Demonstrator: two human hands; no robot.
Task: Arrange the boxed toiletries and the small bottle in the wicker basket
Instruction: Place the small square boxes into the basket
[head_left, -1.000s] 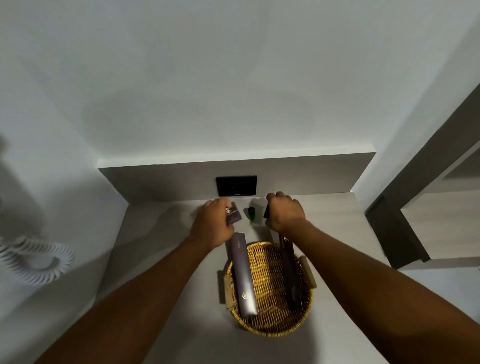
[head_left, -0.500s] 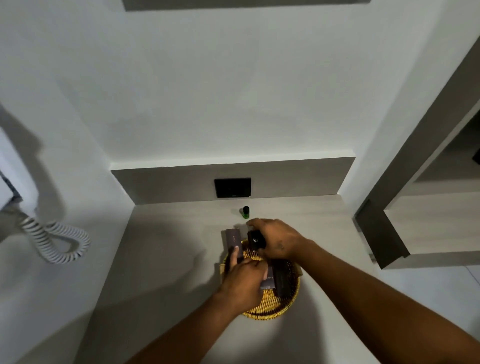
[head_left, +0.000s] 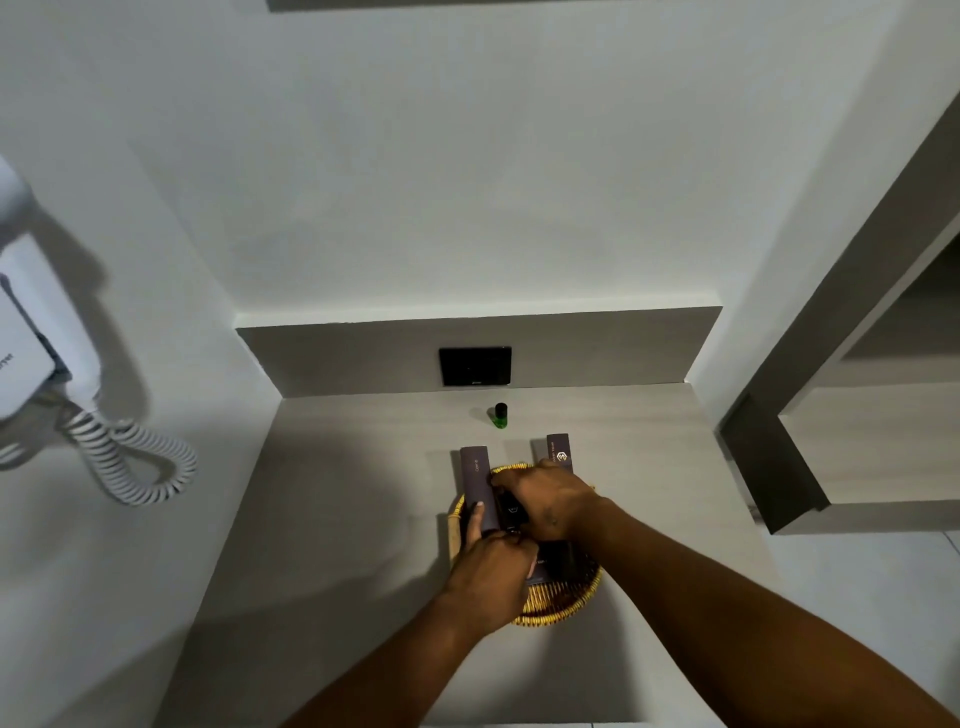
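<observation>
The round wicker basket (head_left: 563, 605) sits on the grey counter. Two long purple boxes lean over its far rim, the left long box (head_left: 475, 475) and the right long box (head_left: 559, 453). My right hand (head_left: 548, 501) reaches into the basket from the right, fingers closed on a small dark box (head_left: 511, 512). My left hand (head_left: 491, 569) rests inside the basket on a small purple box (head_left: 541, 569), its index finger lying along the left long box. The small green bottle (head_left: 500, 415) with a black cap stands upright on the counter behind the basket, apart from both hands.
A black wall socket (head_left: 475, 365) sits on the backsplash behind the bottle. A white wall-mounted hair dryer with a coiled cord (head_left: 130, 462) hangs on the left wall. A dark frame (head_left: 769, 457) borders the counter on the right.
Both hands have come back from the far counter into the basket, each with a small box. The long boxes now lean further over the far rim. The bottle has stayed put.
</observation>
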